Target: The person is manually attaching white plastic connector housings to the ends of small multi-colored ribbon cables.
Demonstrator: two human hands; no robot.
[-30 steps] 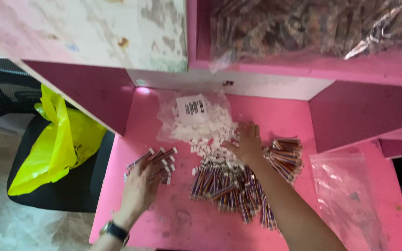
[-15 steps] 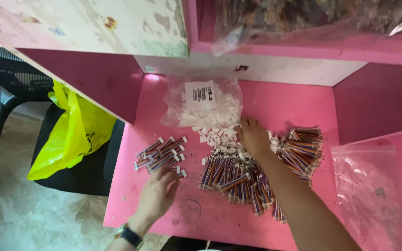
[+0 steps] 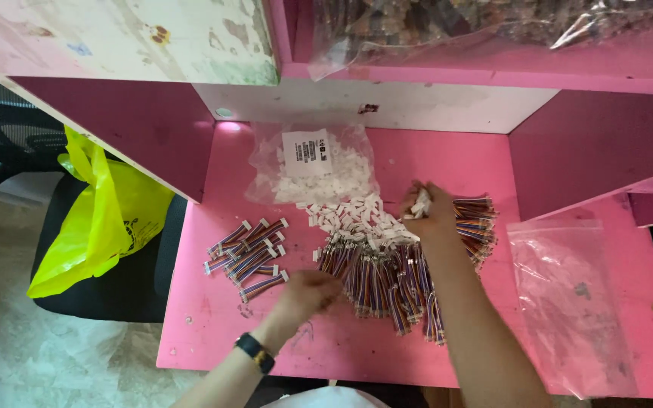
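Observation:
My right hand point(image 3: 430, 211) is closed around a few small white plastic connectors, lifted just above a scattered heap of white connectors point(image 3: 349, 219). My left hand point(image 3: 307, 291), with a dark watch on its wrist, rests with curled fingers at the left edge of a big pile of multicoloured wire bundles point(image 3: 387, 276). A smaller group of finished wire bundles point(image 3: 247, 253) with white ends lies to the left of that hand. A clear bag of white connectors point(image 3: 315, 170) with a label lies behind the heap.
All of it lies on a pink desk point(image 3: 213, 332) with pink side walls. An empty clear bag point(image 3: 568, 291) lies at the right. A yellow plastic bag point(image 3: 103, 219) hangs over a dark chair at the left. A shelf above holds a bagged mass of wires point(image 3: 493, 23).
My right hand has closed on some white connectors and lifted off the heap. My left hand has moved right, away from the small wire group to the big pile's edge.

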